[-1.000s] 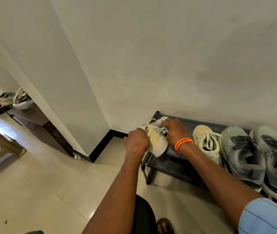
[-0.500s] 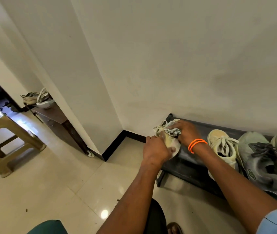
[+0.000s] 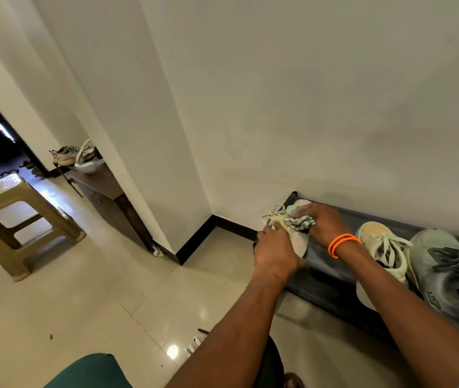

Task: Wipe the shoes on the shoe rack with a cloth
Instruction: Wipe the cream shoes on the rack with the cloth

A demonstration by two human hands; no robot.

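Cloth (image 3: 301,222) has slid from laces toward toe of the shoe (image 3: 297,233); left hand (image 3: 274,252) grips shoe, right hand (image 3: 322,222) clamps cloth. Other shoes untouched.

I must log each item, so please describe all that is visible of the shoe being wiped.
The shoe is a pale yellow sneaker with cream laces and a whitish sole, fabric by its look. It sits tilted at the left end of the dark rack, apart from its twin. The left hand grips its near side; the right hand presses a crumpled grey-white cloth onto its top. Much of it is hidden.
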